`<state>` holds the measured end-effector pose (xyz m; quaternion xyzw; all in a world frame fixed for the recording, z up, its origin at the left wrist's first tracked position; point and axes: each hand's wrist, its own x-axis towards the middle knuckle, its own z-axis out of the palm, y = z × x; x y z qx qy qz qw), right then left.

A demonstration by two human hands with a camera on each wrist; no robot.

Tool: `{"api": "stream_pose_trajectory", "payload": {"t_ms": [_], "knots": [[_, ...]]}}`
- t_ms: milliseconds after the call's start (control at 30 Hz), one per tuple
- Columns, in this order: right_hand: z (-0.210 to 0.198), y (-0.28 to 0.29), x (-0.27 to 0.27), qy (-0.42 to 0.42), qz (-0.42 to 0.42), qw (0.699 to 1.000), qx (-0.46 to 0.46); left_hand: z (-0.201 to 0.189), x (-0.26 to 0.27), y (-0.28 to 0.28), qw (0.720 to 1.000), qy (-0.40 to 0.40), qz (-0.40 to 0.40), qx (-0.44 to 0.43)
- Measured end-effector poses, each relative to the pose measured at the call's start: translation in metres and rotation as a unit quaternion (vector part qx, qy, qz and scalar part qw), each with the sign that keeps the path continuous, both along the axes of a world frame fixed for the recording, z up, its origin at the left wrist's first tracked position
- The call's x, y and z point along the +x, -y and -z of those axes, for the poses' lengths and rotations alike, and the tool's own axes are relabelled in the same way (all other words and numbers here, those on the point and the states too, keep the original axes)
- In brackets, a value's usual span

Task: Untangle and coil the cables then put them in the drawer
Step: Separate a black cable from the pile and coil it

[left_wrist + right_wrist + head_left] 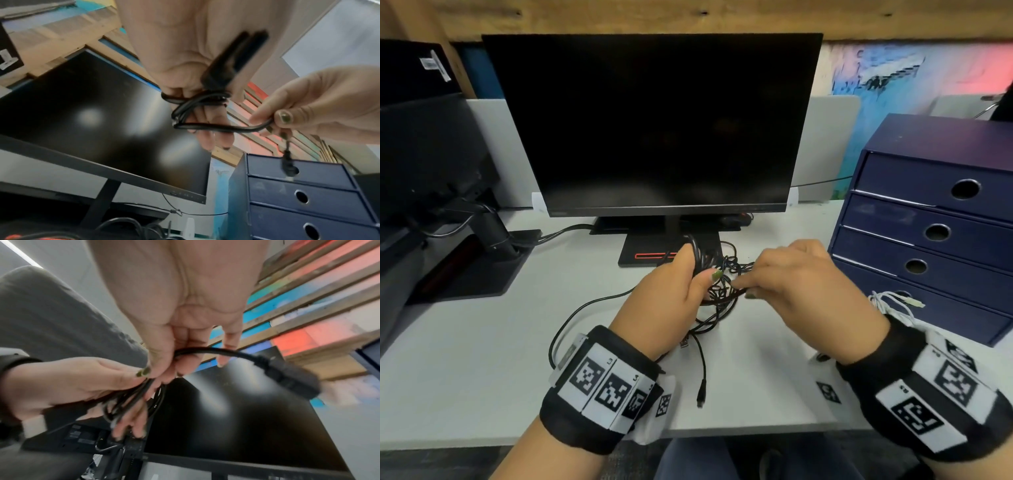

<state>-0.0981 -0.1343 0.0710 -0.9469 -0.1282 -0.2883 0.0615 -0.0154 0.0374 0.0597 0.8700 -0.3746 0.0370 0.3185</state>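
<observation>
Two hands busy, frame centre: left hand [671, 291] clenches black cable bundle [717, 291]; right hand [801, 287] pinches one strand. Cables light, limp, springy (snag-prone) — grip near plug [292, 376].

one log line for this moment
step: coiling | left hand: grips black cable loops | right hand: pinches cable end | drawers: closed

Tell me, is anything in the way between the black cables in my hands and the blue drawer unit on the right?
Nothing solid blocks the path, but every drawer of the blue drawer unit looks closed. The black cables, gripped by the left hand and pinched by the right hand, are still tangled. A white cable lies beside the unit.
</observation>
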Motion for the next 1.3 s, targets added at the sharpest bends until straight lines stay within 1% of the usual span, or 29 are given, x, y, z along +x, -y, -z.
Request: {"api": "stream_pose_trajectory", "payload": {"t_ms": [67, 133, 233, 333, 400, 467, 533, 567, 600, 667, 700, 733, 767, 867, 900, 1000, 1067, 1133, 1233, 1267, 1300], "knots": [[-0.007, 0.006, 0.0, 0.032, -0.029, 0.997, -0.068, 0.0, -0.002, 0.0, 0.999, -0.007, 0.029, 0.012], [-0.015, 0.01, 0.001, 0.075, -0.035, 0.992, -0.1, -0.002, -0.004, 0.001, 0.997, -0.03, 0.072, -0.006], [-0.025, 0.009, -0.001, 0.136, -0.016, 0.987, -0.079, -0.002, -0.009, 0.002, 0.983, -0.096, 0.146, -0.058], [-0.025, 0.006, 0.001, 0.18, 0.023, 0.98, -0.081, 0.0, -0.013, 0.004, 0.972, -0.124, 0.176, -0.097], [-0.02, 0.003, 0.004, 0.169, 0.018, 0.985, -0.036, -0.001, -0.015, 0.004, 0.953, -0.171, 0.202, -0.144], [-0.014, -0.001, 0.004, 0.141, -0.012, 0.988, 0.061, -0.003, -0.018, 0.004, 0.922, -0.225, 0.247, -0.194], [-0.011, -0.005, 0.002, 0.065, -0.063, 0.98, 0.176, -0.005, -0.02, 0.004, 0.89, -0.271, 0.284, -0.232], [-0.01, -0.007, 0.0, 0.016, -0.089, 0.969, 0.232, -0.006, -0.02, 0.004, 0.876, -0.288, 0.3, -0.245], [-0.011, -0.009, -0.002, -0.029, -0.112, 0.95, 0.291, -0.006, -0.02, 0.003, 0.863, -0.301, 0.314, -0.256], [-0.015, -0.008, -0.004, -0.099, -0.154, 0.892, 0.414, -0.008, -0.019, 0.002, 0.845, -0.318, 0.332, -0.273], [-0.016, -0.006, -0.006, -0.124, -0.175, 0.862, 0.46, -0.008, -0.018, 0.001, 0.84, -0.319, 0.339, -0.28], [-0.017, -0.004, -0.007, -0.147, -0.191, 0.842, 0.483, -0.008, -0.017, 0.0, 0.838, -0.315, 0.345, -0.284], [-0.016, -0.002, -0.009, -0.172, -0.204, 0.83, 0.49, -0.008, -0.016, 0.0, 0.837, -0.308, 0.351, -0.285], [-0.012, 0.004, -0.014, -0.256, -0.224, 0.801, 0.493, -0.008, -0.016, 0.0, 0.836, -0.296, 0.362, -0.288], [-0.011, 0.003, -0.016, -0.271, -0.221, 0.799, 0.49, -0.008, -0.016, 0.0, 0.834, -0.299, 0.361, -0.29], [-0.007, -0.002, -0.017, -0.261, -0.177, 0.819, 0.479, -0.006, -0.015, 0.001, 0.837, -0.299, 0.356, -0.289], [-0.003, -0.005, -0.016, -0.249, -0.161, 0.82, 0.49, -0.005, -0.015, 0.001, 0.832, -0.303, 0.361, -0.293], [0.0, -0.01, -0.017, -0.255, -0.181, 0.799, 0.513, -0.003, -0.014, 0.001, 0.821, -0.319, 0.367, -0.298], [0.005, -0.017, -0.017, -0.256, -0.229, 0.741, 0.577, -0.003, -0.014, 0.002, 0.804, -0.337, 0.381, -0.307], [0.006, -0.019, -0.016, -0.245, -0.23, 0.732, 0.593, -0.005, -0.015, 0.001, 0.804, -0.338, 0.381, -0.307], [0.008, -0.021, -0.016, -0.228, -0.222, 0.735, 0.599, -0.006, -0.014, 0.001, 0.807, -0.337, 0.377, -0.304]]}}
